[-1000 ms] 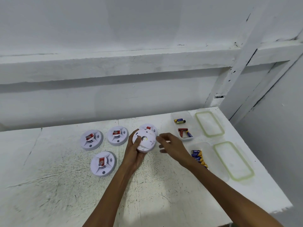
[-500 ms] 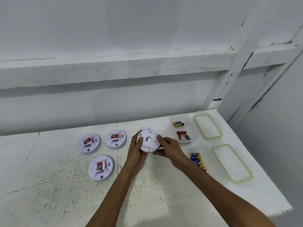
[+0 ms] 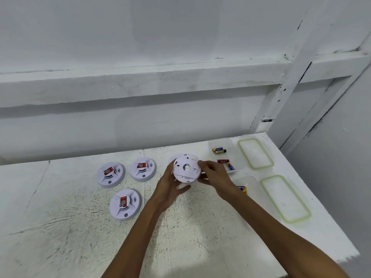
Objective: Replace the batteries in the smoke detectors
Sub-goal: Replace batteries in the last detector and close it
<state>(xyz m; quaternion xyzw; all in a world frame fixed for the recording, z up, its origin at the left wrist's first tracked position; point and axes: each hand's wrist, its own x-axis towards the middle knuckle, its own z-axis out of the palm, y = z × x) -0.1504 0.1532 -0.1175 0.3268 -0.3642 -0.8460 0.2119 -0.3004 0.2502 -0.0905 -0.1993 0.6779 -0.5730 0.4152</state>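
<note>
A bare, makeshift work corner is shown, not a furnished room. The wall (image 3: 140, 37) is painted plain white and is crossed by a white horizontal rail (image 3: 140, 83) and a slanted post (image 3: 289, 87), with paint chipped dark at the joints. The tabletop (image 3: 200, 247) is coated in the same white and is scuffed with fine black scratches. Smoke detectors (image 3: 111, 174) are laid out on it, and batteries (image 3: 219, 150) are kept in clear tubs (image 3: 230, 142) beside loose lids (image 3: 255, 153).
</note>
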